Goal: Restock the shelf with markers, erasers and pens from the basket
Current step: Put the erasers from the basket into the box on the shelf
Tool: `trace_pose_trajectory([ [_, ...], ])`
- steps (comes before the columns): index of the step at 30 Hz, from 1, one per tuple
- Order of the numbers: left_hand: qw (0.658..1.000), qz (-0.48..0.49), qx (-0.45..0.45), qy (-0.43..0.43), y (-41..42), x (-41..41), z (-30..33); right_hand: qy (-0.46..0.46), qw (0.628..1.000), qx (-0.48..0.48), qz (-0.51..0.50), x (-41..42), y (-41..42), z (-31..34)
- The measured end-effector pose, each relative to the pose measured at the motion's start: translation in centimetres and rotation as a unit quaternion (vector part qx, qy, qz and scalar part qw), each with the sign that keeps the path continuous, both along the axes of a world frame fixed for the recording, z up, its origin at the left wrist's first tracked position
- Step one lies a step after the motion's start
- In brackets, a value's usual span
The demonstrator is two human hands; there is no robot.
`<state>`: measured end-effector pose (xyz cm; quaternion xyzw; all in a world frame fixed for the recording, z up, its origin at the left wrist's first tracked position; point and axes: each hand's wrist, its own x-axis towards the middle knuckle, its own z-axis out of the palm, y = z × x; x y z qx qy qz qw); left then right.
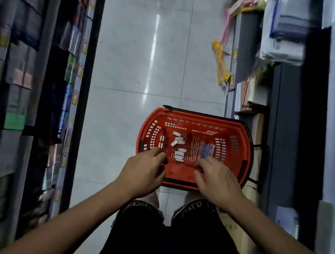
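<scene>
A red plastic basket (236, 154) sits on the tiled floor in front of my feet. Inside it lie several small white erasers (178, 146) left of centre and a row of pens (201, 151) with red and blue parts right of centre. My left hand (143, 172) hovers over the basket's near left rim, fingers loosely curled, holding nothing that I can see. Over the near right part of the basket my right hand (217, 179) reaches down, its fingertips close to the pens, and no object shows in it.
Stocked shelves (27, 91) line the left of the narrow aisle. More shelving (285, 98) with stacked packs and hanging yellow items (220, 64) stands on the right. Cardboard boxes (258, 126) sit beside the basket. Pale floor tiles (140, 62) stretch ahead.
</scene>
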<state>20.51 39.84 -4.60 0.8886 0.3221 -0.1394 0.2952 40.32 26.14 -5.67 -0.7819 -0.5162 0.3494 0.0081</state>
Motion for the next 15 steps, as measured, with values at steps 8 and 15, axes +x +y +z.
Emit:
trace_pose_trajectory([
  [8, 0.996, 0.072, -0.019, 0.041, 1.4, 4.5, -15.4, 0.054, 0.996, -0.065, -0.007, 3.1, 0.7, -16.7],
  [15, 0.982, 0.047, -0.103, 0.149, 1.0, 6.2, -31.2, 0.090, 0.987, -0.122, -0.061, 2.8, 2.3, -34.3],
])
